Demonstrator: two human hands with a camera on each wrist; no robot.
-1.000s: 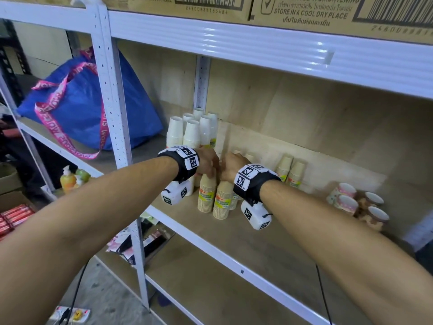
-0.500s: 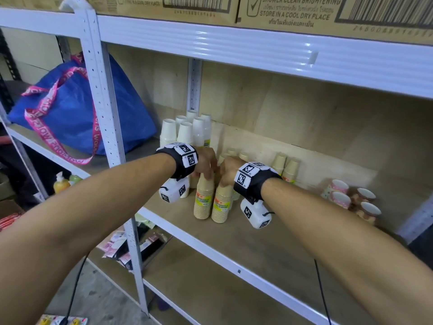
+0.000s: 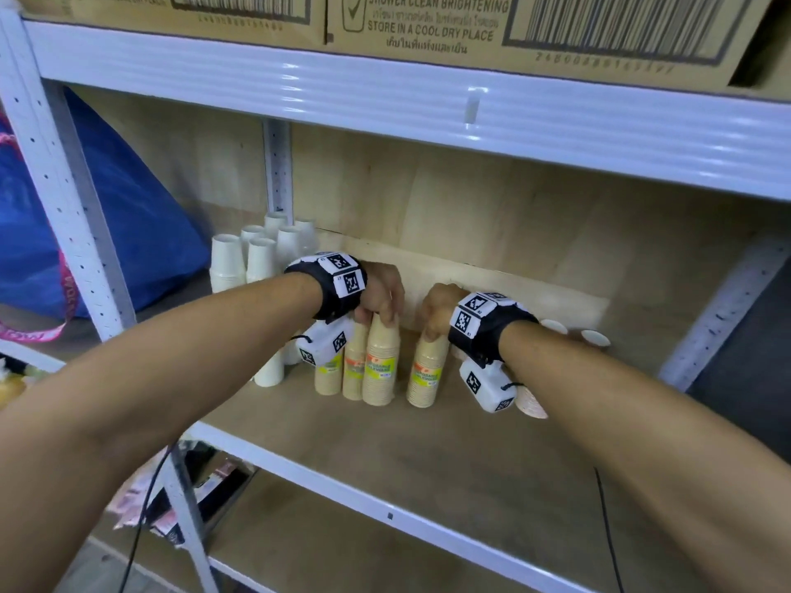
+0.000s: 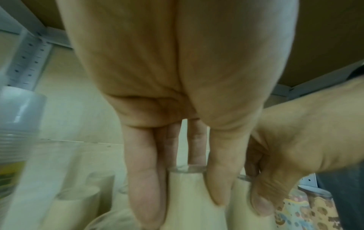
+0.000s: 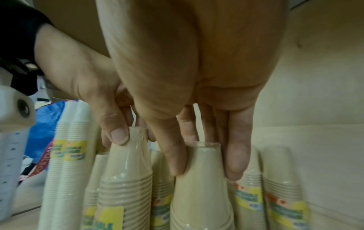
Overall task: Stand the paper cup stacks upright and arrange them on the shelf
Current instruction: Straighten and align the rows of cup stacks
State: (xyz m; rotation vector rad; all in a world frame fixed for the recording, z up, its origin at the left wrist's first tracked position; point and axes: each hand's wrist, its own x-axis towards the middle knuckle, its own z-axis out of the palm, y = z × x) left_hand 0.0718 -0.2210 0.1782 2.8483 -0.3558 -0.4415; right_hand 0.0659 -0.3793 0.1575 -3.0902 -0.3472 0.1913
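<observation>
Several tan paper cup stacks in clear wrap with yellow-green labels stand upright on the wooden shelf board (image 3: 428, 460). My left hand (image 3: 385, 321) grips the top of one tan stack (image 3: 380, 365). In the left wrist view, my left hand (image 4: 181, 202) has its fingers and thumb down around that stack's top (image 4: 187, 185). My right hand (image 3: 430, 333) grips the top of another tan stack (image 3: 425, 372), a small gap to the right. In the right wrist view, my right hand (image 5: 204, 172) pinches this stack (image 5: 201, 194).
White cup stacks (image 3: 261, 258) stand at the back left by the rear post. Patterned cups (image 3: 554, 326) sit to the right, one patterned stack (image 3: 530, 404) lying behind my right wrist. A blue bag (image 3: 128, 233) fills the neighbouring bay. Cardboard boxes (image 3: 428, 23) sit overhead.
My right hand has moved its tan stack to the right, opening a gap from the stack under my left hand. Both hands keep their grips, and the view has shifted closer.
</observation>
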